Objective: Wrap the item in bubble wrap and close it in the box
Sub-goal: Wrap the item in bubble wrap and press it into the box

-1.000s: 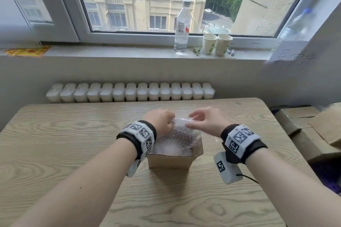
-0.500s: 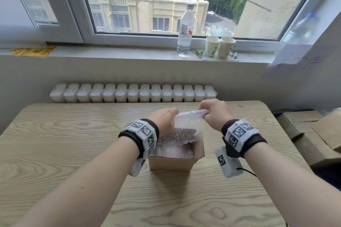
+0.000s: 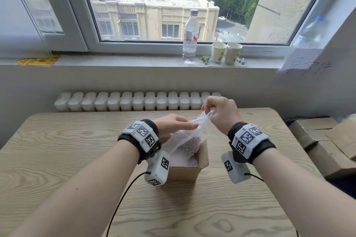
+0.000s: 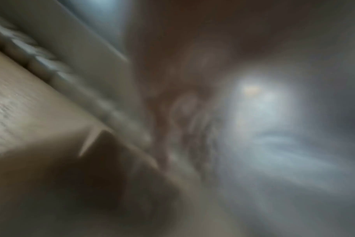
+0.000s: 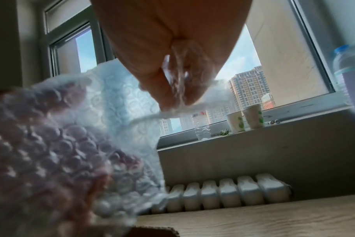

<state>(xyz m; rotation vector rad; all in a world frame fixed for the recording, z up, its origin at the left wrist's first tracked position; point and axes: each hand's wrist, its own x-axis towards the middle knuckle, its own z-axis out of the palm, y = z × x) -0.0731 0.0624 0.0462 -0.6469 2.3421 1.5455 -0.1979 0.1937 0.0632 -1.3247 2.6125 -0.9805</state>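
Observation:
A small open cardboard box (image 3: 185, 174) stands on the wooden table (image 3: 57, 159), mid-table. Clear bubble wrap (image 3: 185, 143) rises out of it around a dark item that I cannot make out. My right hand (image 3: 209, 111) pinches the top end of the wrap and holds it up above the box's far side; the right wrist view shows the fingertips (image 5: 178, 93) closed on the bunched wrap (image 5: 61, 136). My left hand (image 3: 189, 126) lies with straight fingers against the wrap's left side. The left wrist view is blurred.
On the windowsill stand a water bottle (image 3: 190, 36) and two paper cups (image 3: 225, 53); a yellow paper (image 3: 38, 61) lies at its left end. A white radiator (image 3: 134, 101) runs behind the table. Cardboard boxes (image 3: 323, 144) are stacked at the right.
My right hand has lifted the wrap's end higher and to the right, stretching it upward. My left hand has let go of the wrap and now touches it with straight fingers.

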